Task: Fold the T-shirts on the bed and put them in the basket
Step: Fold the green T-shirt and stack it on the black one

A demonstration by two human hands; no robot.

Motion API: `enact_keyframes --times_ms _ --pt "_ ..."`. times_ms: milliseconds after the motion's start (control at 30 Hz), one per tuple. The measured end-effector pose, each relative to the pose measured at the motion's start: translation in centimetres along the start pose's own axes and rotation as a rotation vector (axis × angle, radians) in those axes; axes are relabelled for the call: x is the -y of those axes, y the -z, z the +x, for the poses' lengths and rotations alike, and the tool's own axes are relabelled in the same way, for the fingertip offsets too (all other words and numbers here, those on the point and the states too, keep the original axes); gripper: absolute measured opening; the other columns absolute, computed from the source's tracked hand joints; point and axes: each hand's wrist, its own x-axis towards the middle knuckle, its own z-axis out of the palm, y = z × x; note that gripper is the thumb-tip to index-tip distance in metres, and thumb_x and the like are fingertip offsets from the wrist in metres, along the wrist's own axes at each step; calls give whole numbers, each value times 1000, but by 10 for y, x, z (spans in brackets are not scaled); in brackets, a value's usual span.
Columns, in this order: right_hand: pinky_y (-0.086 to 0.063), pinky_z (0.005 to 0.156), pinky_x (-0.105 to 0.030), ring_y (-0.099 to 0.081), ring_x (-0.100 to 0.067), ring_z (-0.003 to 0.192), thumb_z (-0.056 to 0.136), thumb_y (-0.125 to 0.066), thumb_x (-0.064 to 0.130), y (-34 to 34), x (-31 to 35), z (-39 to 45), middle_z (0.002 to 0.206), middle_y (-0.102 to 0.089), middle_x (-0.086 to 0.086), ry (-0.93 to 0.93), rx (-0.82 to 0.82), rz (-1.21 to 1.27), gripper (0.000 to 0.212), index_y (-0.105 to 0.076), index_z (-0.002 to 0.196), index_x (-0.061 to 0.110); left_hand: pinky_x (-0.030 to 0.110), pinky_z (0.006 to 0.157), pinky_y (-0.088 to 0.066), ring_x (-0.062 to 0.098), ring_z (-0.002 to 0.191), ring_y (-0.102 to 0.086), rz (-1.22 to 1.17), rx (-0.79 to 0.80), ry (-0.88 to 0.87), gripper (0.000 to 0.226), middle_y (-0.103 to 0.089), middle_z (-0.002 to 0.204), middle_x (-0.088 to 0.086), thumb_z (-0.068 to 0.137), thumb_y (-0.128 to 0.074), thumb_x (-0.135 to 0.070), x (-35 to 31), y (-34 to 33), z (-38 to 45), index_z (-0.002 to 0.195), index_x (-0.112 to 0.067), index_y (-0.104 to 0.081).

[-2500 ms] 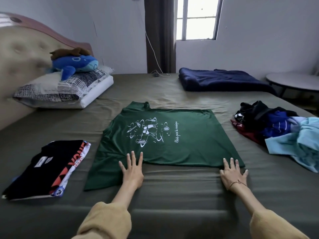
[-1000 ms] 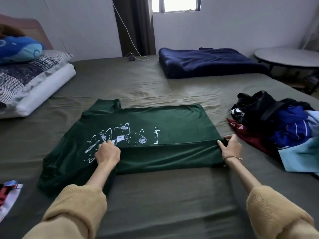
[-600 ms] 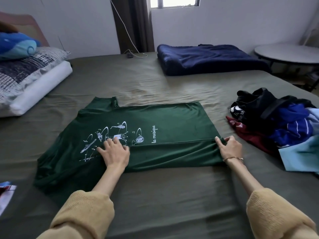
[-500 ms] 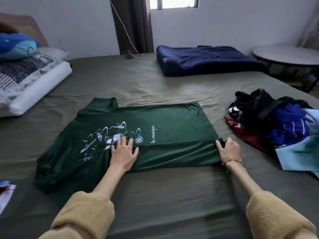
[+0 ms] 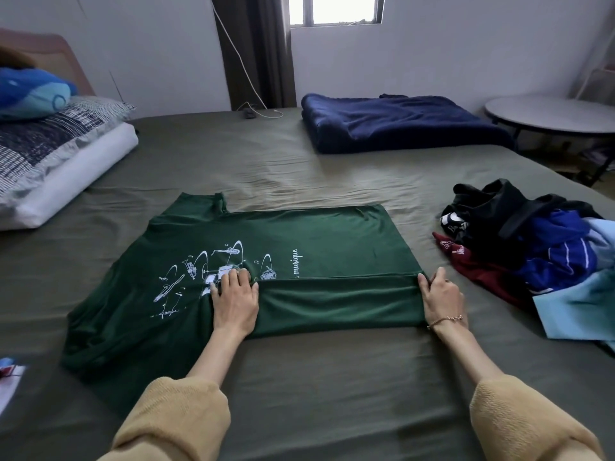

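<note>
Across the middle of the bed (image 5: 299,394) lies the green T-shirt (image 5: 316,241), white script reading "musique" beside a print of musical instruments. Its long axis runs side to side, collar toward the bed's left edge, hem toward the right. Near strip folded over! Left hand (image 5: 235,302) lies flat on that fold, fingers (image 5: 233,277) straight and together. Right hand (image 5: 442,299) pinches the hem end, fingers curled. Unfolded clothes pile (image 5: 532,241) at the right edge.

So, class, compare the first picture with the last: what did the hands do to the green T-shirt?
They folded the green T-shirt's near edge away over its print; left hand presses the fold flat, right hand grips its end. The clothes pile stayed put.
</note>
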Motion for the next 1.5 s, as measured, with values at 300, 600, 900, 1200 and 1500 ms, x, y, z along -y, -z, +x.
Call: enact_keyframes --times_ms 300,600,900,1200,1500 --pt "-9 115 -51 -22 -5 141 80 -5 63 -8 35 -56 153 -30 1 535 184 -114 84 -40 141 17 42 113 17 -4 140 17 -230 291 -384 59 7 158 -14 97 -13 -55 -68 10 -36 150 -33 -5" --pt "15 114 -45 21 -9 142 40 13 94 2 20 -59 155 21 12 379 458 -317 118 12 146 43 49 114 18 2 141 24 -87 448 -358 69 21 155 -15 91 -23 -66 -58 9 -41 147 -42 8" --pt "18 108 -56 23 -6 140 91 -19 67 10 32 -65 150 29 11 403 537 -373 74 15 147 32 54 108 22 4 141 23 13 446 -328 60 24 153 -12 100 -15 -52 -45 31 -59 149 -31 13" --pt "-54 74 -32 -68 -14 94 59 -53 14 -20 122 -134 114 -66 3 881 471 -88 52 -66 109 22 32 95 -37 18 117 -45 -169 50 -88 40 -53 121 -3 92 -38 -9 70 67 -74 128 -20 -52" --pt "-48 68 -17 -62 -3 84 47 -71 32 -55 221 -186 109 -64 15 1325 530 -178 57 -66 103 38 30 93 -34 16 121 -39 -65 83 159 55 -47 124 -5 77 -45 5 168 82 -84 124 -23 -48"
